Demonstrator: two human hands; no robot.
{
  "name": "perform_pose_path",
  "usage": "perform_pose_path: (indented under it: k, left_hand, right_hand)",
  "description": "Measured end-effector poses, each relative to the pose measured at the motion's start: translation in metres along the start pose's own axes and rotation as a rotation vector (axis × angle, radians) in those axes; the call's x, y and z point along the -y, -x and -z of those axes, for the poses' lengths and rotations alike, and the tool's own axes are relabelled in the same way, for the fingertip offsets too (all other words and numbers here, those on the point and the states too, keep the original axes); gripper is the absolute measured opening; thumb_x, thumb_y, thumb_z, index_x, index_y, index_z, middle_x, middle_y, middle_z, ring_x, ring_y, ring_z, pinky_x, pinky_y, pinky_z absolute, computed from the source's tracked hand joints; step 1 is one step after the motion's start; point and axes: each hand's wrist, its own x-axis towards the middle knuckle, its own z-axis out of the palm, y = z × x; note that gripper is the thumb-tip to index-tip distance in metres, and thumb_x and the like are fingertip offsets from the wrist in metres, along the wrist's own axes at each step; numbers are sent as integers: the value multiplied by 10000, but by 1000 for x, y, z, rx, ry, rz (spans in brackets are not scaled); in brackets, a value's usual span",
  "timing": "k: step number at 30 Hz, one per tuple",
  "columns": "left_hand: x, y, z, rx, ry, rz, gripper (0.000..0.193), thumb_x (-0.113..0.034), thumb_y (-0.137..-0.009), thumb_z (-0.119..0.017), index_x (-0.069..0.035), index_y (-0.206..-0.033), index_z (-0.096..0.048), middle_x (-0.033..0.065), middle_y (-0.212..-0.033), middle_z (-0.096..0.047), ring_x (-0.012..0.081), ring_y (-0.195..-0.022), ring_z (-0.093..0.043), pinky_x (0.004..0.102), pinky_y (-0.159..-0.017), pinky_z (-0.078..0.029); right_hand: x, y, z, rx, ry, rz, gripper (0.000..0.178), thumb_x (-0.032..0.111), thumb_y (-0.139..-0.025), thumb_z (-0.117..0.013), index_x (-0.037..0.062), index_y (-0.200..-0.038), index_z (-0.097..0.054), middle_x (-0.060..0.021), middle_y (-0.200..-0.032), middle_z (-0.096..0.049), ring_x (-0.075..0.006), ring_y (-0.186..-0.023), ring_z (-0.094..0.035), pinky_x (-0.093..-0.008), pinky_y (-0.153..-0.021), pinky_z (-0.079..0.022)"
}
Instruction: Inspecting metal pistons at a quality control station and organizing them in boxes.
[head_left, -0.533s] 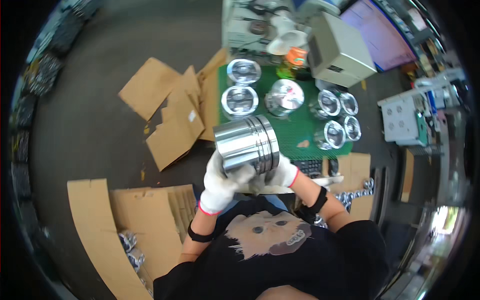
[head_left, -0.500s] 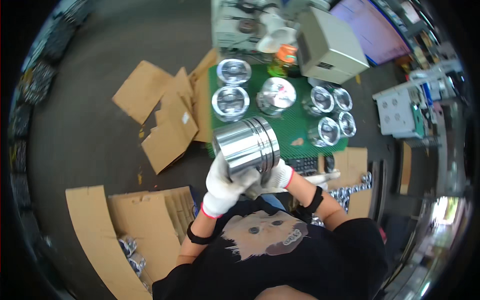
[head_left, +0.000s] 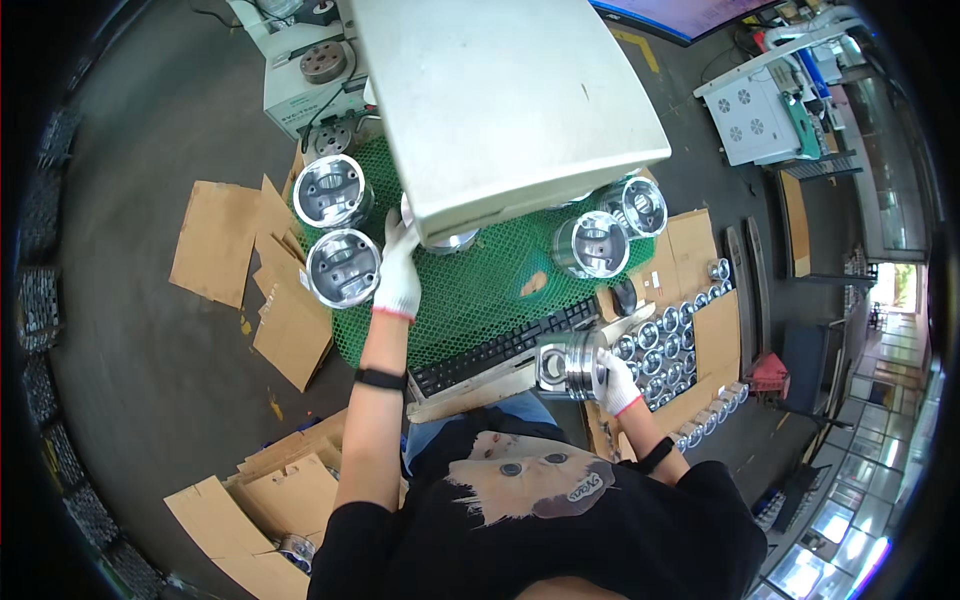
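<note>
My right hand (head_left: 615, 385), in a white glove, grips a shiny metal piston (head_left: 570, 366) lying sideways, its ring grooves toward my fingers. It is in front of the keyboard's right end. My left hand (head_left: 398, 285), gloved too, reaches over the green mat (head_left: 480, 285) with its fingers stretched forward. They are beside another piston (head_left: 455, 243), mostly hidden behind the monitor; whether they touch it I cannot tell. To the left of that hand stand two pistons, one farther (head_left: 332, 190) and one nearer (head_left: 343, 268), hollow ends up.
A pale monitor (head_left: 520, 110) covers the mat's far middle. Several pistons (head_left: 592, 245) stand on the right. A black keyboard (head_left: 500, 350) and mouse (head_left: 625, 297) lie at the near edge. A cardboard box (head_left: 715, 335) of pistons stands right, an opened carton (head_left: 285, 490) lower left.
My hands, both on one piston before, have parted. The right has carried a piston down to the right; the left has reached forward over the mat. The view has shifted, and the monitor looms larger.
</note>
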Motion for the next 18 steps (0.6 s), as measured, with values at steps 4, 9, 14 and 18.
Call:
perform_pose_path:
  k: [4,9,14,18]
  left_hand:
    - [-11,-13,-34,-198,216,67,684,-168,-783,-529,-27,-1409,-292,125,-1360,-430,216,-1268,-386,308,-1049,-290]
    - [-34,53,-31,87,-86,-50,885,-73,-653,-674,-28,-1421,-235,125,-1347,-431,230,-1261,-388,360,-1048,-343]
    - [-36,166,19,159,137,57,983,-3,-592,-694,-70,-1430,-184,216,-1294,-467,332,-1157,-513,440,-984,-437]
    - [-1,243,76,-201,407,179,931,-9,-608,-677,-43,-1419,-221,252,-1287,-460,381,-1125,-532,487,-943,-473]
  right_hand:
    - [16,20,-34,-53,32,-34,224,162,-861,-606,40,-1047,-583,-50,-924,-630,-181,-824,-614,-326,-783,-513]
    - [23,-17,-105,-13,209,176,340,108,-822,-650,30,-1135,-542,-57,-959,-621,-160,-879,-613,-314,-732,-530]
    - [43,-70,-199,229,321,376,367,34,-810,-647,0,-1157,-536,-84,-942,-628,-142,-731,-622,-267,-577,-536]
    - [57,-94,-273,277,425,517,303,82,-806,-675,-5,-1081,-583,-80,-902,-642,-108,-688,-614,-237,-592,-487]
